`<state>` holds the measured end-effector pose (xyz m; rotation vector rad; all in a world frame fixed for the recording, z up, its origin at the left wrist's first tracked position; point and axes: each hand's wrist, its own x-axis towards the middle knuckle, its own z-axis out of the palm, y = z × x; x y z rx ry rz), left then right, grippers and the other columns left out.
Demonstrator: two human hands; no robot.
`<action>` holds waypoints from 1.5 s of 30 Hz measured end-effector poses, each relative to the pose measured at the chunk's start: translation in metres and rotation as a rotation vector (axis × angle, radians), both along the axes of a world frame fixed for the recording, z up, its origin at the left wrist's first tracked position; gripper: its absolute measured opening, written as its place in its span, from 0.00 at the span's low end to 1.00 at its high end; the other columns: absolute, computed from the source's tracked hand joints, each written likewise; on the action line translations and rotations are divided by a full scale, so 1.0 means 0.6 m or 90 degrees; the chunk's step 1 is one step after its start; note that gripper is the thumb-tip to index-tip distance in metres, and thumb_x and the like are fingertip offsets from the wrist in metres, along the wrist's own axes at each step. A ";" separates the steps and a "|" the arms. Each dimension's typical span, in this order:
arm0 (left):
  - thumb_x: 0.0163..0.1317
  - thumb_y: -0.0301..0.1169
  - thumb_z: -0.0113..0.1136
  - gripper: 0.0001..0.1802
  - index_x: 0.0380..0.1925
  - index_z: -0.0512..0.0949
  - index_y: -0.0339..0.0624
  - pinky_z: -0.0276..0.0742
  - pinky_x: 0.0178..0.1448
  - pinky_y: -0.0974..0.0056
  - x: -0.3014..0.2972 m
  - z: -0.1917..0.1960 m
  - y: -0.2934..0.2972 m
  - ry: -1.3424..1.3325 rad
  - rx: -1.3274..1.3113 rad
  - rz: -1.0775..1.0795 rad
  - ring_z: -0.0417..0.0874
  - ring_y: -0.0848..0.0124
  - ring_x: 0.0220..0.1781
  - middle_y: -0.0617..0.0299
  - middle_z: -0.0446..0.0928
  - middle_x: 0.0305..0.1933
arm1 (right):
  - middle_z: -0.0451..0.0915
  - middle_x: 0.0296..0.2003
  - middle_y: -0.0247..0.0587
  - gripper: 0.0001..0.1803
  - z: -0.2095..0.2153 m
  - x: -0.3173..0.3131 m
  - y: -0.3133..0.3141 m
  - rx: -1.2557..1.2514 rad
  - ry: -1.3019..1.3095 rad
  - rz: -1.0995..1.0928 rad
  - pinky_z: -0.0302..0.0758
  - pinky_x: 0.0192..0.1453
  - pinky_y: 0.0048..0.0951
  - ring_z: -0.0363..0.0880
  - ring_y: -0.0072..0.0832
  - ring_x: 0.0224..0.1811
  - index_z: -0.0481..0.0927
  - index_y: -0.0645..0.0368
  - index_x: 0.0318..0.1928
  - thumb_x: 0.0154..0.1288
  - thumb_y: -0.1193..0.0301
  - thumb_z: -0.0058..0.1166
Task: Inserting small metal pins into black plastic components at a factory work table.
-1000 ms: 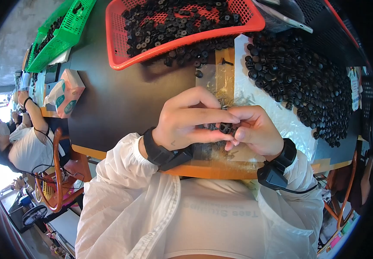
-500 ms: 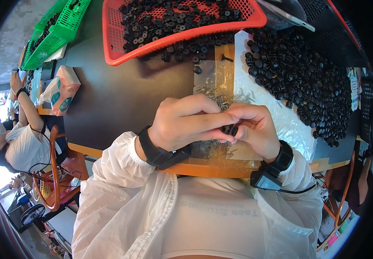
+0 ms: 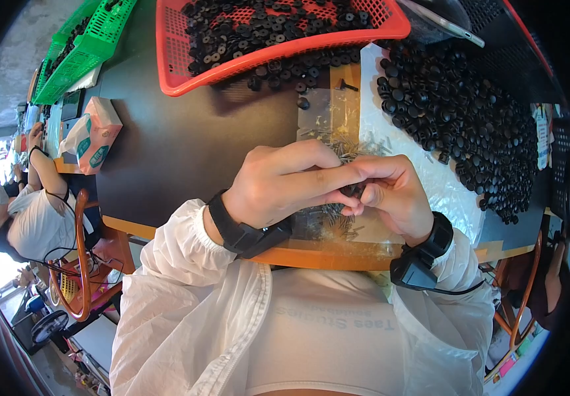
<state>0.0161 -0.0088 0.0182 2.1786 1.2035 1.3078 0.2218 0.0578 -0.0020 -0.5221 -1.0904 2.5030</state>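
Above the near edge of the table (image 3: 166,152), my left hand (image 3: 285,181) and my right hand (image 3: 397,198) meet fingertip to fingertip. Between them they pinch a small round black plastic part (image 3: 351,191), mostly covered by the fingers. Beneath and around the hands lies a scatter of thin metal pins (image 3: 341,224) on a taped, dusty patch. To the right, a large heap of black round caps (image 3: 457,125) spreads over a white plastic sheet (image 3: 381,142).
A red basket (image 3: 291,49) of black discs stands at the far side, loose discs (image 3: 303,103) in front. Farther left are a tissue pack (image 3: 100,135) and a green basket (image 3: 80,49). Another person (image 3: 40,211) sits at left; a pen-like tool (image 3: 443,23) lies far right.
My fingers have closed further over the black part, hiding more of it, and my right wrist has turned slightly. At left, the other person's hand has moved lower.
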 end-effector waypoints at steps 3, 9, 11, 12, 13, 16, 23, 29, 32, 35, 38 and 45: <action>0.46 0.23 0.73 0.17 0.39 0.85 0.37 0.76 0.29 0.72 -0.001 0.005 -0.003 0.092 0.001 0.009 0.81 0.75 0.26 0.66 0.77 0.30 | 0.82 0.40 0.44 0.19 0.000 -0.004 -0.003 0.022 -0.013 -0.031 0.80 0.46 0.26 0.81 0.25 0.40 0.79 0.71 0.53 0.65 0.73 0.60; 0.58 0.23 0.65 0.07 0.36 0.82 0.31 0.82 0.35 0.73 0.003 0.009 -0.007 0.026 -0.090 -0.014 0.89 0.70 0.32 0.64 0.81 0.30 | 0.80 0.36 0.39 0.16 -0.002 -0.010 -0.003 0.049 0.018 -0.017 0.75 0.43 0.22 0.75 0.20 0.36 0.81 0.70 0.51 0.67 0.73 0.58; 0.59 0.23 0.64 0.08 0.38 0.83 0.31 0.81 0.35 0.73 0.002 0.008 -0.006 0.040 -0.057 -0.008 0.88 0.70 0.32 0.63 0.81 0.31 | 0.81 0.37 0.39 0.14 -0.006 -0.008 -0.004 0.089 -0.008 -0.021 0.75 0.42 0.22 0.76 0.20 0.35 0.81 0.70 0.50 0.67 0.75 0.57; 0.59 0.23 0.64 0.08 0.38 0.83 0.31 0.81 0.35 0.73 0.001 0.007 -0.006 0.041 -0.058 -0.008 0.88 0.70 0.32 0.63 0.81 0.31 | 0.81 0.37 0.39 0.13 -0.007 -0.007 -0.005 0.130 -0.035 -0.025 0.75 0.42 0.22 0.77 0.20 0.35 0.81 0.69 0.50 0.67 0.77 0.56; 0.59 0.23 0.64 0.09 0.38 0.83 0.31 0.81 0.35 0.73 -0.001 0.003 -0.005 0.048 -0.047 -0.012 0.88 0.70 0.32 0.63 0.81 0.33 | 0.81 0.37 0.39 0.13 -0.009 -0.008 -0.008 0.130 -0.034 -0.026 0.75 0.42 0.22 0.77 0.20 0.35 0.81 0.69 0.50 0.67 0.77 0.56; 0.58 0.22 0.64 0.10 0.40 0.83 0.31 0.82 0.36 0.72 -0.002 0.000 -0.003 0.068 -0.023 -0.020 0.88 0.69 0.33 0.61 0.80 0.35 | 0.81 0.37 0.40 0.13 -0.003 -0.012 -0.016 0.230 -0.084 -0.119 0.76 0.42 0.21 0.78 0.21 0.34 0.82 0.69 0.49 0.65 0.83 0.53; 0.53 0.18 0.66 0.13 0.41 0.84 0.33 0.84 0.36 0.70 0.014 0.000 -0.002 -0.020 -0.004 -0.006 0.87 0.69 0.32 0.60 0.78 0.38 | 0.81 0.36 0.42 0.14 0.012 -0.013 -0.013 0.367 -0.110 -0.152 0.79 0.43 0.23 0.82 0.24 0.37 0.83 0.70 0.46 0.61 0.89 0.50; 0.44 0.22 0.74 0.18 0.39 0.86 0.40 0.80 0.30 0.71 0.008 0.010 -0.003 -0.033 0.012 -0.075 0.84 0.71 0.27 0.64 0.78 0.33 | 0.79 0.39 0.40 0.11 0.034 0.000 0.007 0.256 -0.003 -0.020 0.79 0.44 0.26 0.81 0.25 0.39 0.81 0.67 0.43 0.58 0.86 0.59; 0.45 0.26 0.74 0.19 0.41 0.87 0.43 0.78 0.28 0.70 0.007 0.006 0.003 -0.055 0.052 -0.103 0.81 0.73 0.25 0.66 0.76 0.30 | 0.74 0.30 0.37 0.09 0.060 -0.010 0.002 0.367 -0.071 0.022 0.76 0.37 0.25 0.77 0.23 0.31 0.75 0.59 0.32 0.56 0.74 0.65; 0.45 0.30 0.75 0.21 0.43 0.86 0.48 0.75 0.28 0.67 0.001 0.001 0.001 -0.067 0.043 -0.138 0.78 0.71 0.23 0.66 0.73 0.29 | 0.73 0.28 0.38 0.09 0.053 -0.001 0.012 0.728 -0.033 0.084 0.73 0.30 0.25 0.76 0.29 0.26 0.76 0.60 0.33 0.58 0.71 0.64; 0.49 0.36 0.73 0.21 0.46 0.85 0.47 0.75 0.31 0.66 -0.001 0.007 -0.004 -0.033 -0.008 -0.193 0.78 0.68 0.27 0.65 0.74 0.30 | 0.70 0.22 0.37 0.11 0.052 -0.003 0.007 0.714 -0.018 0.035 0.67 0.24 0.31 0.72 0.34 0.20 0.75 0.59 0.28 0.56 0.67 0.63; 0.60 0.42 0.66 0.17 0.38 0.85 0.38 0.73 0.28 0.65 -0.023 -0.002 0.000 -0.141 0.049 -0.075 0.78 0.69 0.25 0.61 0.76 0.28 | 0.66 0.17 0.35 0.15 0.050 0.012 0.019 0.887 -0.100 0.005 0.65 0.21 0.34 0.69 0.38 0.18 0.70 0.56 0.20 0.47 0.67 0.65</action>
